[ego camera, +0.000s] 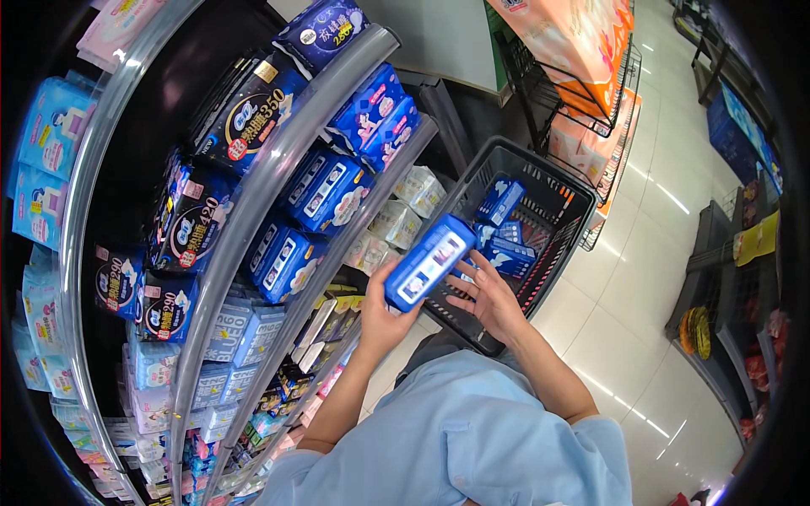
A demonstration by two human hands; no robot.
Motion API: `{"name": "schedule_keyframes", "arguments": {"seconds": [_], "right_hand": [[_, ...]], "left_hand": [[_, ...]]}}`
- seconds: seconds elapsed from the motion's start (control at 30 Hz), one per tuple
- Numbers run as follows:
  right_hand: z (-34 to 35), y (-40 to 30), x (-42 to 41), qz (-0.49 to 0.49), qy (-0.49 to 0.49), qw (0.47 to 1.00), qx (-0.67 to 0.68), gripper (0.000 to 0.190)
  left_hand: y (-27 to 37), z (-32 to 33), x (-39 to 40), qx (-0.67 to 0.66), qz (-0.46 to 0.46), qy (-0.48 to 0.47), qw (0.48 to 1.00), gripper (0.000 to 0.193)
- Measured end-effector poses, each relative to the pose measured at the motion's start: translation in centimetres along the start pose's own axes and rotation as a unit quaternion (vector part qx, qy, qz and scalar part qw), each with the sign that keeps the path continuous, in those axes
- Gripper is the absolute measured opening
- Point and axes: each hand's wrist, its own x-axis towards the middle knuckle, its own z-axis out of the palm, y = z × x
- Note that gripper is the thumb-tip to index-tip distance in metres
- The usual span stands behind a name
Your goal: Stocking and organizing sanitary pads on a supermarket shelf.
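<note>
A blue sanitary pad package (430,262) is gripped by its lower left end in my left hand (387,313). My right hand (484,294) is beside the package's right side, fingers spread, with nothing held; whether a fingertip touches the package I cannot tell. Below both hands stands a black plastic shopping basket (576,237) with several blue packages (509,256) lying in it. To the left, similar blue packages (326,190) stand on a shelf, near white and beige packages (398,221) on a lower level.
Curved shelf edges (288,133) with many packages run along my left. Beyond the basket, a black wire rack (569,95) holds orange and pink packs (579,38). Tiled floor (607,335) lies to the right, then another shelf unit (702,272).
</note>
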Motion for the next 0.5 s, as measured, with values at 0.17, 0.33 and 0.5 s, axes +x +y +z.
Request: {"name": "schedule_keyframes", "arguments": {"seconds": [0.17, 0.33, 0.5], "right_hand": [[0.6, -0.6, 0.1, -0.017, -0.030, 0.998, 0.048, 0.064], [0.7, -0.5, 0.0, 0.013, 0.035, 0.999, 0.023, 0.052], [0.3, -0.5, 0.3, 0.034, 0.122, 0.992, 0.008, 0.035]], "left_hand": [[1.1, -0.5, -0.4, 0.246, 0.240, -0.102, 0.934, 0.044], [1.0, 1.0, -1.9, 0.241, 0.293, -0.104, 0.919, 0.034], [1.2, 1.6, -2.4, 0.233, 0.305, -0.140, 0.913, 0.033]]}}
